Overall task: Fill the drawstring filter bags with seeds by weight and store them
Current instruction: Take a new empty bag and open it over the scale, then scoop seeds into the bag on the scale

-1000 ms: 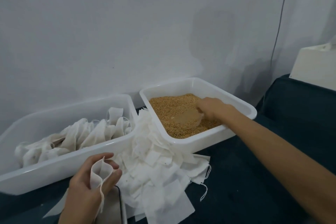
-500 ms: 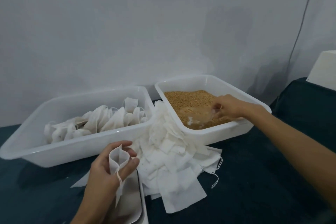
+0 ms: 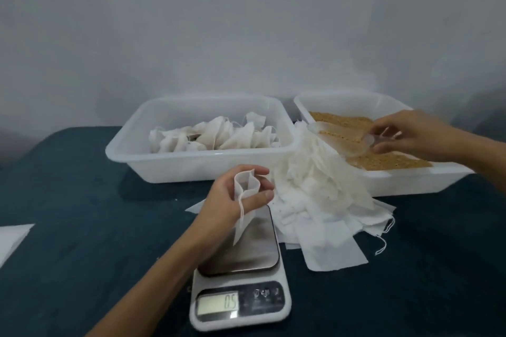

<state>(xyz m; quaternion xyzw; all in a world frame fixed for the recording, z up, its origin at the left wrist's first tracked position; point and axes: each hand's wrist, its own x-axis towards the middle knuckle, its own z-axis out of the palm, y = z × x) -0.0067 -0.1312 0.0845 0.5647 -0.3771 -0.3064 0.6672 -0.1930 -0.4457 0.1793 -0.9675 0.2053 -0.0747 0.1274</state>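
A: Nearest is the scale (image 3: 241,279), on the dark cloth (image 3: 82,268). Its display shows digits, too blurred for me to trust.

B: And above the pan?

A: The left hand (image 3: 227,200) pinches an empty bag (image 3: 244,194) between thumb and fingers, mouth held open and facing up, the bag's tail hanging down to about the pan. I can't tell whether it touches the steel.

B: That matters. If the tail rests on the pan while the hand holds the top, the reading would likely be off.

A: Just right of the scale, a heap of empty bags (image 3: 323,200) leans against the seed tray (image 3: 410,180), strings trailing onto the cloth.

B: The right hand?

A: The right hand (image 3: 405,131) is over that tray, fingers closed round the handle of a clear scoop (image 3: 342,138) that carries some seeds (image 3: 388,161). The hands are well apart.

B: So the scoop has to cross the heap to reach the bag. I'd guess a tilt on the way drops seeds among the empties, and the bag's mouth is narrow against that scoop, so a fast pour could spill onto the pan.

A: Farthest left, the second tray (image 3: 197,169) holds filled bags (image 3: 213,137), bunched together.

B: Storage, then. Nothing wrong there.
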